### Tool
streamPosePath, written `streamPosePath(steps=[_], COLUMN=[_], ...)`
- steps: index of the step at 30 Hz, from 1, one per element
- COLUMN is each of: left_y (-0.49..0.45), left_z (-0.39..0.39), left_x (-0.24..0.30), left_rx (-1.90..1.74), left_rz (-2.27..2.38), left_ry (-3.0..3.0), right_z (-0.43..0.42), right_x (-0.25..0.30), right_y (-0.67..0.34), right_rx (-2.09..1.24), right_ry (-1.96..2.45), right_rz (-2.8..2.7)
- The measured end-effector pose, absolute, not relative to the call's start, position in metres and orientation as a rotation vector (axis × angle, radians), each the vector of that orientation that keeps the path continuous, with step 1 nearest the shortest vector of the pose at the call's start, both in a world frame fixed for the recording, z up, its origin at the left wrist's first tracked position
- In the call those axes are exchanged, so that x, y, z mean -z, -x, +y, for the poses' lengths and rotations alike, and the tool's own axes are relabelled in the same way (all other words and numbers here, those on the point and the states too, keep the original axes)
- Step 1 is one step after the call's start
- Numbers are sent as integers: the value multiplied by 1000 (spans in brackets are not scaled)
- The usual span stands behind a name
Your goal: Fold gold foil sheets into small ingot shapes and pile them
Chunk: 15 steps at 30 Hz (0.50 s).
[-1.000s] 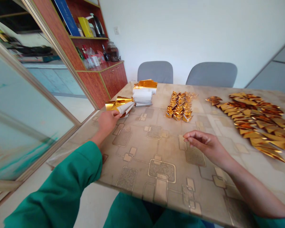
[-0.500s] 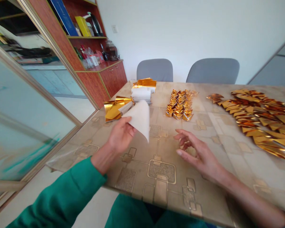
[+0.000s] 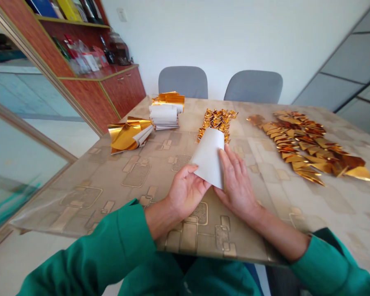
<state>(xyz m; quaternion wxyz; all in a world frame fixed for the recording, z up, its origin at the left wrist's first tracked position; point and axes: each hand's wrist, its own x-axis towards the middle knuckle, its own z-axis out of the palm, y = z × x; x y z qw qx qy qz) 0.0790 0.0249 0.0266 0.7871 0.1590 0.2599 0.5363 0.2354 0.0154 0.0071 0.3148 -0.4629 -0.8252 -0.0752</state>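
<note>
While pinched between left hand (image 3: 186, 193) and right hand (image 3: 236, 183), white paper sheet (image 3: 208, 158) curled cone-like at lower centre; gold foil sheets (image 3: 126, 137) upper left, on desk (image 3: 80, 201).

figure: worn clothing, seen from the head camera. left sleeve (image 3: 111, 246) and right sleeve (image 3: 323, 263): long, loose, bright teal-green fabric with soft folds and no visible markings. the left sleeve ends near the wrist; the right sleeve ends farther up the forearm. left hand (image 3: 186, 193) and right hand (image 3: 237, 185): bare. lower hem of the top (image 3: 185, 279): same green, lying over the lap. dark navy fabric (image 3: 180, 263): visible below the table edge, probably trousers.
</note>
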Motion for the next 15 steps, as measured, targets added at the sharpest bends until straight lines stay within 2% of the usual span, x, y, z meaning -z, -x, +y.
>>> streamPosePath(steps=[4,7,11,15], left_y=[-72,-50,-14,-10], left_z=[20,15,9,10], left_x=[-23,-14,-3,0], left_rx=[-1159,-1118,-1044,-659], left_rz=[652,845,1193,1086], left_ry=[-433,-767,-1618,-2483], right_z=[22,25,24,22], right_x=[-7,-1,13,13], right_y=[-249,-263,-269,-268], right_rx=[299,297,122,-7], right_ry=[1170,1039,963,995], right_rz=[-2202,-2423,-2674,-2673])
